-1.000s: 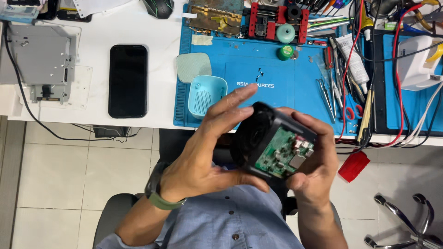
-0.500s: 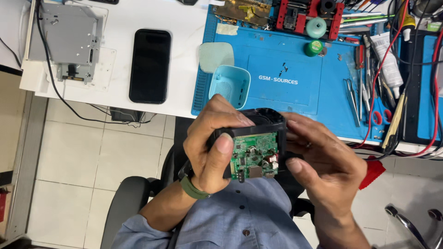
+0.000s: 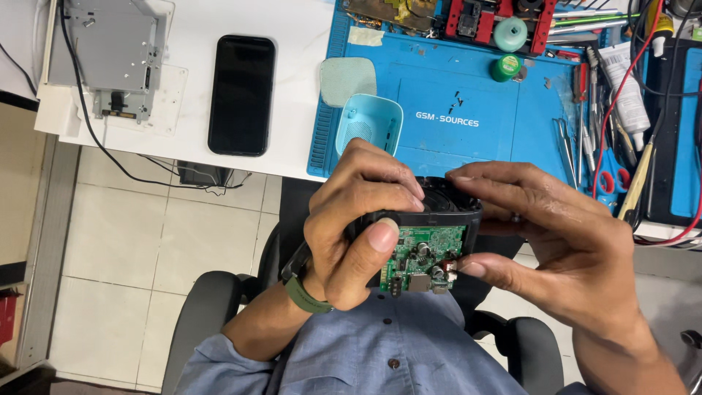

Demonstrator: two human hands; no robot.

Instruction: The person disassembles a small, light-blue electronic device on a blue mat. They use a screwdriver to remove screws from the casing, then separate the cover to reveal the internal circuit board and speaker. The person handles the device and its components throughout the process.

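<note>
A small black device housing (image 3: 452,206) with a bare green circuit board (image 3: 423,256) is held over my lap, below the desk edge. My left hand (image 3: 351,227) wraps its left side, thumb pressed on the board's upper left corner. My right hand (image 3: 556,234) grips the right side, fingers across the housing's top rim and thumb at the board's lower right, by a small red and white part. A green band sits on my left wrist.
A light blue shell (image 3: 369,128) and a pale grille piece (image 3: 348,79) lie on the blue work mat (image 3: 468,88). A black phone (image 3: 242,93) and a grey metal drive (image 3: 110,51) rest on the white desk. Tweezers, tools and cables (image 3: 607,139) crowd the right.
The view has shifted, so the desk things sit further right and lower in frame. The device has turned so the board faces me squarely, and my right fingers have moved onto its top rim.
</note>
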